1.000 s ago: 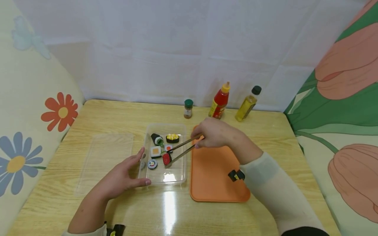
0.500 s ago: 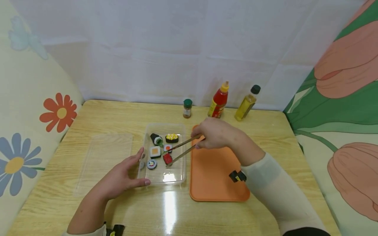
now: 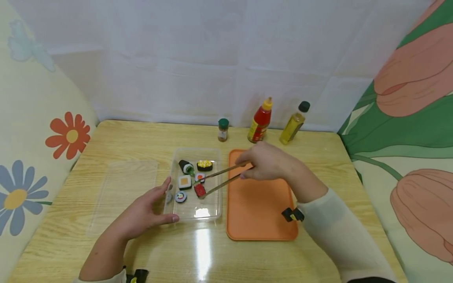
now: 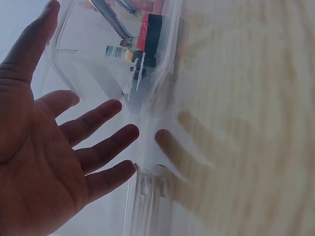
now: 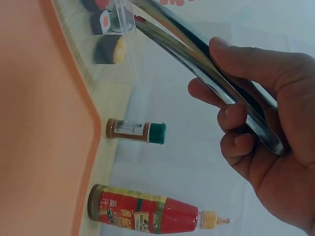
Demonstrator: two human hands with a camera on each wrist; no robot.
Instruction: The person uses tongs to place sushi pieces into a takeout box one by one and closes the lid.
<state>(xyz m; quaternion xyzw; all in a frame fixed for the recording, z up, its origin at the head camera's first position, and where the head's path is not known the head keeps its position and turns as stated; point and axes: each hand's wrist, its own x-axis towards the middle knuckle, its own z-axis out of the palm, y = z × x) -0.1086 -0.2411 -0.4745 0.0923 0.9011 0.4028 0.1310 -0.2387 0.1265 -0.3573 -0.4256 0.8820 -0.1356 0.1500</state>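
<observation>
A clear plastic box [image 3: 210, 210] holds several toy sushi pieces, among them a red-topped one [image 3: 199, 190]. My right hand [image 3: 267, 161] grips metal tongs [image 3: 224, 182], also seen in the right wrist view [image 5: 197, 64]. Their two tips lie on either side of the red-topped sushi; how firmly they press it I cannot tell. My left hand [image 3: 152, 210] is at the box's left side with fingers spread. In the left wrist view that hand [image 4: 49, 142] shows an open palm beside the box wall, its fingers extended.
Right of the box lies an orange tray [image 3: 262, 212], under my right hand. A clear lid [image 3: 124, 192] lies flat to the left. Behind stand a green-capped spice jar [image 3: 223, 130], a red sauce bottle [image 3: 260, 122] and an oil bottle [image 3: 293, 124].
My right hand has shifted slightly right, drawing the tongs back a little. The red-topped sushi has turned slightly between the tips. My left hand has stayed beside the box.
</observation>
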